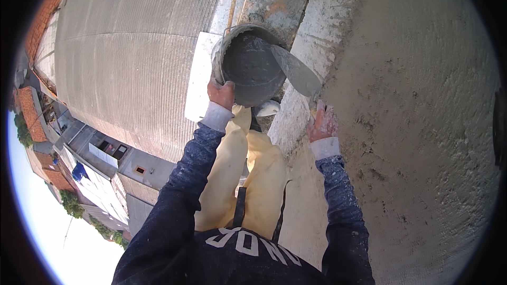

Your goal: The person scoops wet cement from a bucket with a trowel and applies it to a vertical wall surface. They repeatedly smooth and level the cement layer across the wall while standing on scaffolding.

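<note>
My left hand (221,93) grips the near left rim of a grey-crusted bucket (216,53) holding wet grey mortar (248,66). My right hand (322,123), dusted with white, is closed on the handle of a trowel (303,76), whose grey-coated blade angles up to the bucket's right side, its tip over the rim. Below the bucket are my legs in pale tan trousers (264,179), with a white shoe (266,109) showing on the narrow ledge.
A rough grey plastered wall (412,126) fills the right side. The weathered ledge (274,0) runs beside it, with a rope (232,5) along it. Down to the left lie a corrugated roof (121,74), tiled roofs (33,116), buildings and trees beyond the edge.
</note>
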A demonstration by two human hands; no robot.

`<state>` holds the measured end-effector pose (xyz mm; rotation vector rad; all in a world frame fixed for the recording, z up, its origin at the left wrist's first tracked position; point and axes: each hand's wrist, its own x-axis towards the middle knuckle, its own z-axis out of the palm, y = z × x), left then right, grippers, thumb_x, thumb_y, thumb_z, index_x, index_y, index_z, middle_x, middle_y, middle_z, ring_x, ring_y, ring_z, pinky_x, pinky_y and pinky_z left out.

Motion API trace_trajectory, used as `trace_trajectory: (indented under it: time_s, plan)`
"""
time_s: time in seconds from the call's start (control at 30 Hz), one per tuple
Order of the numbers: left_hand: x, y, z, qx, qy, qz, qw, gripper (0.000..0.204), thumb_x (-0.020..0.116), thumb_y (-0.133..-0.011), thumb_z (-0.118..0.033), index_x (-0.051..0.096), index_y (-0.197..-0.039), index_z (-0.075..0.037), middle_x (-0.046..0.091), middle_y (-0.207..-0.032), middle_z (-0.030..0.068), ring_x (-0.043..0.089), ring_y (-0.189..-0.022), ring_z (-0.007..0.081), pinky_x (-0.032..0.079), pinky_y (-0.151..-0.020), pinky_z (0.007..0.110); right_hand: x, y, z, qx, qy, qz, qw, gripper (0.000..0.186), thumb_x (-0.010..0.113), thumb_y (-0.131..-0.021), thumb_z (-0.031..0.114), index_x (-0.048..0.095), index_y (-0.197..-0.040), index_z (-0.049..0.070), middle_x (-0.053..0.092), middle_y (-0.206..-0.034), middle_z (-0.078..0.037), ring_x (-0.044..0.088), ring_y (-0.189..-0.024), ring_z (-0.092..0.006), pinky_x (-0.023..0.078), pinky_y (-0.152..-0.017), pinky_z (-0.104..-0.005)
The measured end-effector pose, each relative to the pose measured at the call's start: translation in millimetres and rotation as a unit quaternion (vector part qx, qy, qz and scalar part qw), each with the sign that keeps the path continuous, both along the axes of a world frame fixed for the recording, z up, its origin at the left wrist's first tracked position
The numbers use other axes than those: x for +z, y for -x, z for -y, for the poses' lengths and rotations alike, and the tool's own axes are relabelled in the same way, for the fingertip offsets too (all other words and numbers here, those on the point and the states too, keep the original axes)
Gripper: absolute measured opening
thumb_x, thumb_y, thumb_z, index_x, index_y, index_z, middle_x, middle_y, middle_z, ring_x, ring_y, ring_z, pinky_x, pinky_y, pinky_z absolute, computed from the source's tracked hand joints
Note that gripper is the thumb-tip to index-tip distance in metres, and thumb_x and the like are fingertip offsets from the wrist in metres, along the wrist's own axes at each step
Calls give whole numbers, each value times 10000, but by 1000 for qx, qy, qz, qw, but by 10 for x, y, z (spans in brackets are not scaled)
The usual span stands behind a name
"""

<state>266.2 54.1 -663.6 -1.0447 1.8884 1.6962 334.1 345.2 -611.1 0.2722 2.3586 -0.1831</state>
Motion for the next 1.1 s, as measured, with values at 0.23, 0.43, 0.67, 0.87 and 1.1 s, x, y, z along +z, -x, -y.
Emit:
trace_trajectory:
  time_s: [0.23, 0.43, 0.67, 0.87, 1.1]
  plan:
    - [-47, 103, -715, -82, -13, -112, 990, 746, 500, -712, 50, 308, -1431, -7, 587, -1207, 218, 583, -1088, 271, 441, -936, 325, -789, 54, 516, -67, 74, -119, 988, 360, 609, -810, 199, 502, -1123, 57, 605, -1019, -183, 631, -841, -382, 507, -736, -477]
    - [-363, 214, -742, -129, 3, -94, 987, 742, 506, -713, 33, 319, -1430, -12, 607, -1169, 209, 593, -1058, 259, 446, -925, 311, -845, -206, 336, -229, 103, -79, 965, 316, 613, -814, 240, 519, -1057, 62, 639, -886, -204, 621, -876, -390, 483, -744, -485]
    - [-773, 240, -597, -36, -70, -72, 994, 455, 520, -757, 7, 497, -1211, 29, 627, -957, 80, 590, -790, 157, 492, -700, 289, -1044, -25, 294, -166, 112, -43, 979, 374, 624, -831, 232, 471, -1122, 52, 618, -1014, -213, 611, -927, -386, 493, -773, -460]
    - [-1231, 174, 86, 82, 4, 22, 996, 302, 574, -765, -39, 563, -1064, 2, 623, -903, 46, 579, -738, 150, 473, -650, 284, -1071, -52, 581, -130, 259, -62, 955, 387, 636, -826, 239, 475, -1116, 40, 611, -1015, -217, 606, -938, -388, 492, -786, -465]
    - [-1619, -6, 1106, 31, 101, -54, 993, 319, 566, -795, -54, 558, -1101, 38, 640, -1028, 90, 608, -869, 211, 489, -771, 317, -1594, 877, -259, -312, 432, 266, 803, 574, 634, -839, 284, 439, -1309, 18, 607, -903, -157, 614, -742, -189, 503, -532, -319]
